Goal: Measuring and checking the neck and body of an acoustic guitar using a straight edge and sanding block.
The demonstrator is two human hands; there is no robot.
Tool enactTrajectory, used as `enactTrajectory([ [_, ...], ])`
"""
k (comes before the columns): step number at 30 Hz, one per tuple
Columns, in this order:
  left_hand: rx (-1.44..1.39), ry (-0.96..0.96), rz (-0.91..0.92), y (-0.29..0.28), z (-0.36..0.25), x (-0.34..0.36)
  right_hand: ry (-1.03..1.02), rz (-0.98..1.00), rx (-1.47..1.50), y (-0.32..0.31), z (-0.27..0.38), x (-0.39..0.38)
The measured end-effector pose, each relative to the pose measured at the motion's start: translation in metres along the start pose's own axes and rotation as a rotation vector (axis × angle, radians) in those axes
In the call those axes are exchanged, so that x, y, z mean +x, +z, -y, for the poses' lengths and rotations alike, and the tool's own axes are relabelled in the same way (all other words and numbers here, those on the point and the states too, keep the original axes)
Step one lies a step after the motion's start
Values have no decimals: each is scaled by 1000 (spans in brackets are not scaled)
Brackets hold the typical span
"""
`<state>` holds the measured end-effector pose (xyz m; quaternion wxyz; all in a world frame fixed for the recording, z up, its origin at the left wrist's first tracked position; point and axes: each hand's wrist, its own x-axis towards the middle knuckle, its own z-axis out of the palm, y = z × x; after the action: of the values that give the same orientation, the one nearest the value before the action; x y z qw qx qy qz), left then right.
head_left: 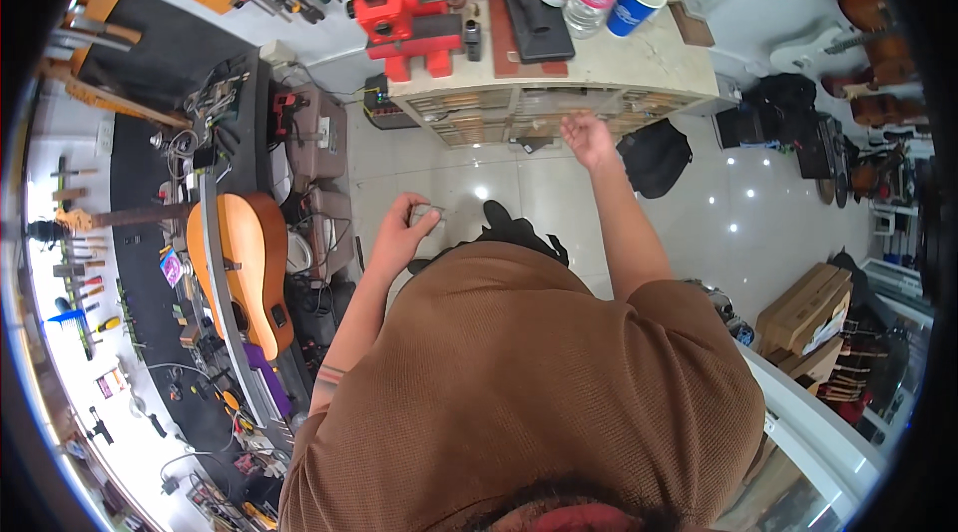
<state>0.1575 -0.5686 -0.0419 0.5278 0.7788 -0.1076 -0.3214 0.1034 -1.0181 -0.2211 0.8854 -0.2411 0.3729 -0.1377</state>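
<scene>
My left hand (409, 223) is low at the centre-left, its fingers closed round a small grey object (429, 213). My right hand (587, 140) reaches toward the front of a pale cabinet (469, 113) with many shallow compartments of wooden pieces. Its fingers are curled at a clear panel (544, 103); whether they grip it or something small is too small to tell. On the cabinet top stand a red vise-like tool (404, 23), a black case (542, 28), a water bottle (589, 8) and a blue paper cup (631, 5).
An acoustic guitar (254, 263) lies on the left bench among tools and cables. A black bag (654, 158) rests on the floor (738, 213) right of the cabinet. Cardboard boxes (803, 307) are at lower right; instruments (863, 53) hang along the right wall.
</scene>
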Motion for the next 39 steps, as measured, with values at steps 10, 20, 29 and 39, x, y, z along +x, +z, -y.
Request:
enactTrajectory([
  [10,7,83,243,62,-34,34,303,-64,-1049,-36,34,-141],
  [20,-584,-128,453,93,-70,43,-724,-306,-1839,-3,81,-48],
  [29,-321,-173,552,99,-62,65,-902,-385,-1526,-10,137,-83],
  [39,-152,93,135,105,-143,81,-649,148,-827,149,99,-163],
])
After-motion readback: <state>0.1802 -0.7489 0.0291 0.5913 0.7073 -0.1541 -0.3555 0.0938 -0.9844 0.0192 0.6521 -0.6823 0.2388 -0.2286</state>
